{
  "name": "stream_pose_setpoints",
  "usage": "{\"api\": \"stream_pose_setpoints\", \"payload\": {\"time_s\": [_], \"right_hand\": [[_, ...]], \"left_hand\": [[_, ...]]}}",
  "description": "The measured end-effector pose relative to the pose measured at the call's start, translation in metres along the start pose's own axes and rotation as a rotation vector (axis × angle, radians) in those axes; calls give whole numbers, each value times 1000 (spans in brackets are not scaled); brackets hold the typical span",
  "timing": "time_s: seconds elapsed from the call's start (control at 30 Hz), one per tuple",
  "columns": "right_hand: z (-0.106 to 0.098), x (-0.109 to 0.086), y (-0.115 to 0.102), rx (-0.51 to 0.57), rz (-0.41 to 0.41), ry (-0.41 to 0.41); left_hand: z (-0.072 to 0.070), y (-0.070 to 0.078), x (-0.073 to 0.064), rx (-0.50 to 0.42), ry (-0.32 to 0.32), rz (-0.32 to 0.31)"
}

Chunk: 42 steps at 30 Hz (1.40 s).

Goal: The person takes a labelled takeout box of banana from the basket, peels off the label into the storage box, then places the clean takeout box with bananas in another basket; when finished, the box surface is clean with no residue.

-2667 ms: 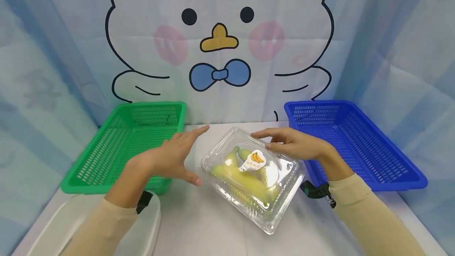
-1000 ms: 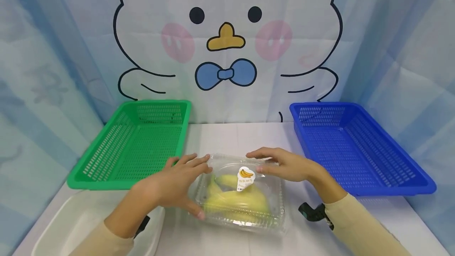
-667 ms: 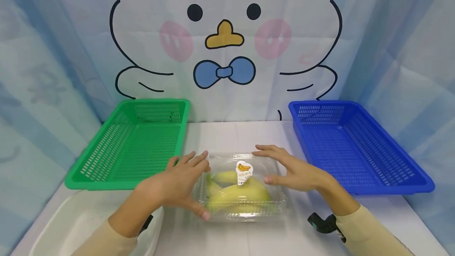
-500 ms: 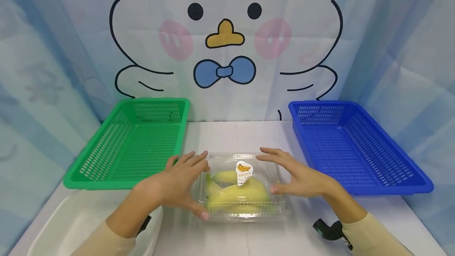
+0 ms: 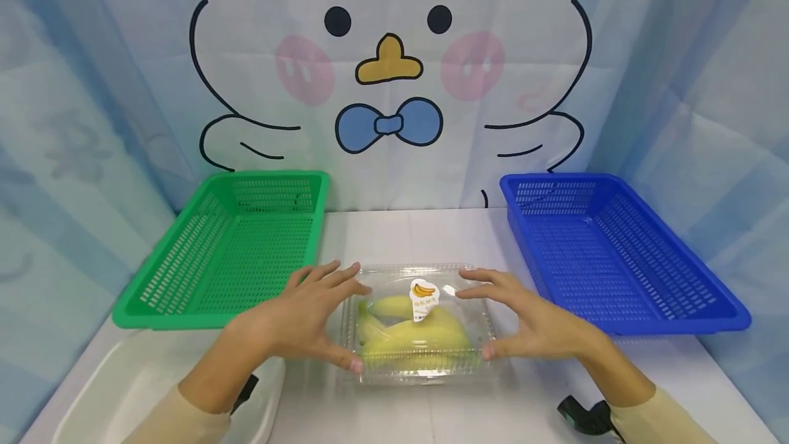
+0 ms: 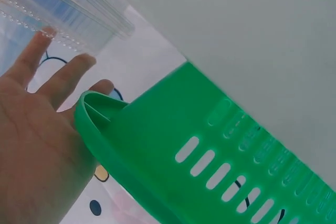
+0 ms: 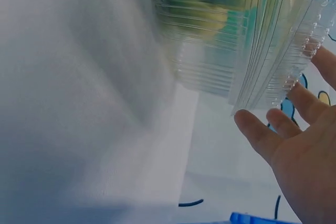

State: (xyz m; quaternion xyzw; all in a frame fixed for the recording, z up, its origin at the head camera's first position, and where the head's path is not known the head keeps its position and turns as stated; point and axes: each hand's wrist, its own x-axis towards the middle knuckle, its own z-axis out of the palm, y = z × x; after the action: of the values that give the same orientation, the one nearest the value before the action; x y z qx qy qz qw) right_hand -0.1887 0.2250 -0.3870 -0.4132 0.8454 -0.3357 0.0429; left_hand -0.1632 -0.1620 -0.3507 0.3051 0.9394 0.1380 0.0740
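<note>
A clear plastic clamshell box sits squarely on the white table in front of me, its lid down. Inside lie yellow-green bananas, and a white sticker with a banana picture is on the lid. At the box's left edge my left hand has its fingers spread and extended, fingertips right at the rim. My right hand mirrors it on the right, thumb at the near right corner and fingers over the far right edge. In the right wrist view the ribbed side of the box shows beside the extended fingers.
A green perforated basket stands at the back left, close to my left hand. Opposite it, a blue perforated basket stands at the back right. A white tub is at the near left, partly under my left forearm. A printed curtain hangs behind.
The box, tilted and held by my right hand at first, has been turned straight and lowered onto the table. My left hand came to its left edge; my right fingers loosened and shifted right.
</note>
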Motion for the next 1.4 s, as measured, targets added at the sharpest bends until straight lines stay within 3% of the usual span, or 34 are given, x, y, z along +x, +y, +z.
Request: {"api": "stream_pose_setpoints", "payload": {"time_s": [0.27,1.4], "right_hand": [[-2,-5,-2,-70,-3,16],[0,-5,-3,-50,20,15]], "left_hand": [[-1,2,1,-8,-7,11],[2,-3,5,-10,30,35]]}}
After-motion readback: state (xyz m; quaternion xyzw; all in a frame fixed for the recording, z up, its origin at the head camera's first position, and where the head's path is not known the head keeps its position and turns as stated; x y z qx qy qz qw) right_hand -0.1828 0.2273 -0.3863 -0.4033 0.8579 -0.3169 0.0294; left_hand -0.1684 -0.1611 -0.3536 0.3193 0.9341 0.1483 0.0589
